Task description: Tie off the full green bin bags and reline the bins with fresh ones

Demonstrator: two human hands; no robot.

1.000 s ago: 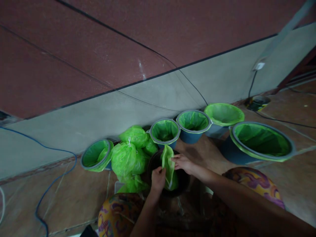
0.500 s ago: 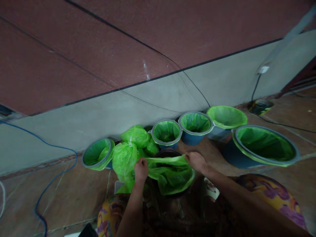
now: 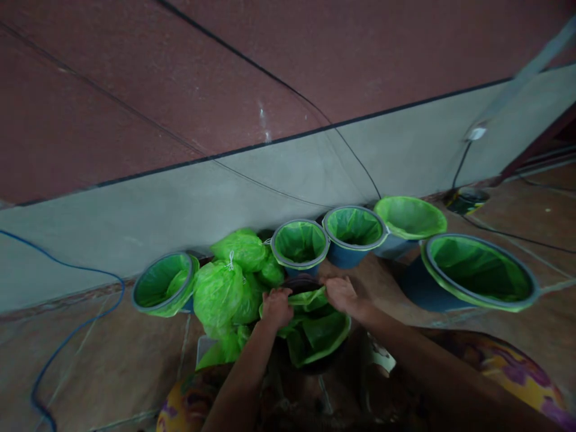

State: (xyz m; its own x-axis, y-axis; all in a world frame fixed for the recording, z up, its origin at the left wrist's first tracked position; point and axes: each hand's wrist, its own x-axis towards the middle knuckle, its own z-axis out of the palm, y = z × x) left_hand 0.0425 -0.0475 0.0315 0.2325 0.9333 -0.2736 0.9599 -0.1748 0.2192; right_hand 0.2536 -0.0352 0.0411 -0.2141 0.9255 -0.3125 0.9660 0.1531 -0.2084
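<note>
A thin green plastic bag (image 3: 321,336) lines a dark bucket (image 3: 299,283) that stands between my knees. My left hand (image 3: 276,307) grips the bag's edge at the far left of the rim, fingers curled over it. Across the opening, my right hand (image 3: 341,294) pinches the same edge at the far right. Between the two hands the bag's edge hangs slack, and its near side is folded over the rim. Tied green bags (image 3: 220,291) are piled just left of my left hand.
Blue buckets lined with green bags stand along the wall: one at the left (image 3: 164,285), others behind (image 3: 300,243) and a large one at the right (image 3: 477,270). A blue hose (image 3: 85,324) lies on the tiled floor. A dark can (image 3: 468,201) stands far right.
My hands have come closer together, the left one moving right. The bag's far edge, stretched taut between them before, now sits lower and looser at the bucket's rim.
</note>
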